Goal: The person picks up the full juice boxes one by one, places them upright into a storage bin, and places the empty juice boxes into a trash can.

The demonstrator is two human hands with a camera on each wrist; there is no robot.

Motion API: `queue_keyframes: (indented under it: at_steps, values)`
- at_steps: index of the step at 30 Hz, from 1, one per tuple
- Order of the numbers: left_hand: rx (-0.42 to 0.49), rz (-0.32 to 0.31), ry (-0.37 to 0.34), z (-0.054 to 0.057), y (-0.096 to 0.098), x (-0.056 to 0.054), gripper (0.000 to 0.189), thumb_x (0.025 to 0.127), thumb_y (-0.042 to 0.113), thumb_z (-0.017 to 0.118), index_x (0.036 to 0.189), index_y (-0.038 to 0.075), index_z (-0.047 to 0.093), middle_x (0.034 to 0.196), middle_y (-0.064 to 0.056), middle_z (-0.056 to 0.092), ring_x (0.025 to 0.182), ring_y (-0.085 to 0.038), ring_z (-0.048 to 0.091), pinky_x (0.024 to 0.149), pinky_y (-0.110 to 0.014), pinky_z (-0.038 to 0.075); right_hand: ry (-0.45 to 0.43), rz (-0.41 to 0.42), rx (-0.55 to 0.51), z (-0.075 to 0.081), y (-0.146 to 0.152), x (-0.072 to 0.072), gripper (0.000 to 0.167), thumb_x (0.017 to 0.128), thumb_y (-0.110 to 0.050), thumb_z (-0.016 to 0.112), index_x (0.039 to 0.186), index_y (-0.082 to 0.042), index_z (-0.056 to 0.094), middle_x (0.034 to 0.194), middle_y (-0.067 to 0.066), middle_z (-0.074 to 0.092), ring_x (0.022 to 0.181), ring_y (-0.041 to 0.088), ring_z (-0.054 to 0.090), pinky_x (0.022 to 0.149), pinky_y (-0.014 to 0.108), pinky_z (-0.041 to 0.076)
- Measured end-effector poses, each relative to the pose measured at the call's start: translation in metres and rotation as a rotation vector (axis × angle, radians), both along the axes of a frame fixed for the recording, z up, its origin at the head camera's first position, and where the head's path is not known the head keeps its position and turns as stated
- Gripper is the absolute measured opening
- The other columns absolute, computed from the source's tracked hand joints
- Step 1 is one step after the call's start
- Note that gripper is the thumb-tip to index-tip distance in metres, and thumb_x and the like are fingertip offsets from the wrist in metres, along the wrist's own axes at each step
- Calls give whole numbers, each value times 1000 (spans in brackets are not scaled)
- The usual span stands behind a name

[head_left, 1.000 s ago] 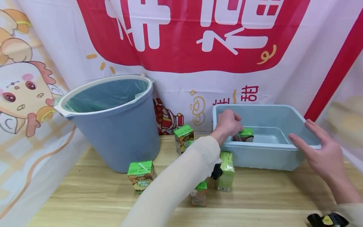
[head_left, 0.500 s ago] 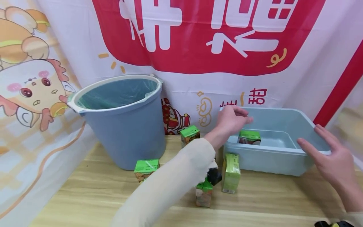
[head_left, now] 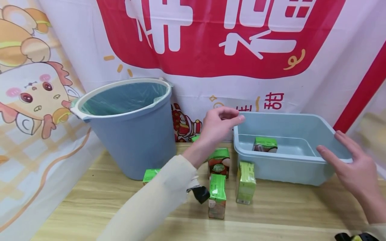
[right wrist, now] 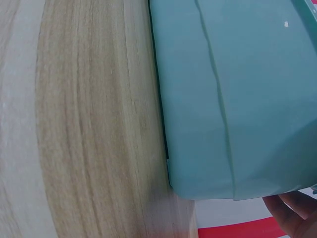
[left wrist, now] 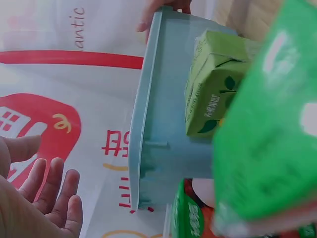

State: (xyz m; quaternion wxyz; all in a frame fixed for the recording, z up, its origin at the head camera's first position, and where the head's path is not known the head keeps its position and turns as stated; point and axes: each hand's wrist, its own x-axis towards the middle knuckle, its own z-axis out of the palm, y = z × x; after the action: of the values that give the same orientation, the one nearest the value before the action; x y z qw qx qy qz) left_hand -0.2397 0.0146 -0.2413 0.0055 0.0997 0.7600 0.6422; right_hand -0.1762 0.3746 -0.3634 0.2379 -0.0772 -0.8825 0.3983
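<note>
My left hand (head_left: 221, 124) hovers above the table just left of the pale blue plastic tub (head_left: 286, 169), its fingers loosely bent and nothing held. The left wrist view shows this hand (left wrist: 39, 193) with fingers spread apart. A small green-topped drink carton (head_left: 266, 144) is inside the tub, near its left end. My right hand (head_left: 356, 167) rests on the tub's right front corner, fingers fairly straight along the rim and thumb over the front edge. In the right wrist view its fingers (right wrist: 292, 210) touch the end wall.
Outside the tub stand a yellow-green carton (head_left: 246, 182), a red-brown carton (head_left: 218, 164) and a green-topped carton (head_left: 217, 197). Two more, one carton (head_left: 152, 174) and another carton (head_left: 196, 138), are partly behind the left arm. A lined blue bin (head_left: 135, 140) stands left.
My left hand let go of the carton in the tub, rose out over the left rim and moved left. The carton stays inside. My right hand keeps its place on the tub.
</note>
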Motion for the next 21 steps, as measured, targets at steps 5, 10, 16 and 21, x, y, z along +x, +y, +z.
queue_keyframes:
  at_steps: [5,10,16,21]
  values:
    - [17,4,25,-8,-21,11,21,96,24,80,116,17,77,114,2,74,109,-15,67,96,-33,57,2,3,-2,1,1,0,80,100,-42,69,168,-25,31,171,-31,18,167,28,13,135,54,9]
    - [64,18,38,-17,-38,23,21,96,23,80,115,14,77,115,-1,75,107,-16,68,95,-32,57,6,-1,-2,1,0,0,80,100,-41,69,168,-24,31,169,-33,19,168,24,13,136,52,9]
    - [102,38,44,-27,-53,37,17,99,20,76,113,10,76,111,-5,77,102,-18,70,91,-28,58,-12,-6,1,2,-1,1,81,100,-43,68,168,-24,29,172,-30,17,167,32,11,133,64,10]
    - [119,44,10,-37,-63,49,13,102,18,71,111,9,74,111,-7,79,106,-23,73,99,-37,60,-3,-5,2,1,-2,0,81,100,-42,69,168,-24,30,171,-30,18,167,29,12,134,58,10]
